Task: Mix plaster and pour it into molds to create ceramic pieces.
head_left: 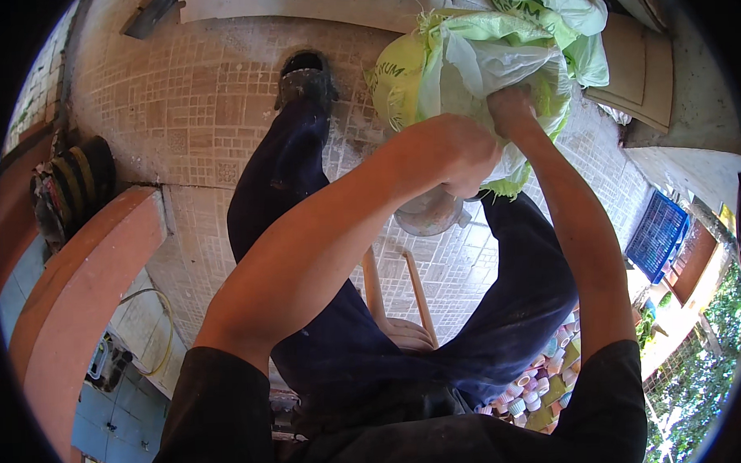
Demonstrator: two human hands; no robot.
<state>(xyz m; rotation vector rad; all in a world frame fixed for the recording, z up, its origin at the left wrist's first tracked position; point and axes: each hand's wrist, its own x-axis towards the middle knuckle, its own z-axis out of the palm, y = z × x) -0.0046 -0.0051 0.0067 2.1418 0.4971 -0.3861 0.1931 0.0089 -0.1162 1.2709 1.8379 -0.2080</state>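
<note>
A yellow-green woven sack (399,77) with a whitish inner lining stands open-mouthed in front of me, its rim frayed. My right hand (511,111) is inside the sack's mouth, curled against the pale lining; what its fingers hold is hidden. At the near rim, my left hand (468,156) is bent over with its fingers closed, and I cannot make out what is in them. Just beneath the left hand is a cloudy see-through plastic container (429,215), partly covered by that hand.
Behind the sack lies another green-and-white sack (585,16) beside brown cardboard (632,69). A wooden stool (400,332) is between my legs. Several pastel cup-shaped pieces (529,389) lie at lower right. A blue crate (658,234) stands right, a curved orange ledge (91,282) left.
</note>
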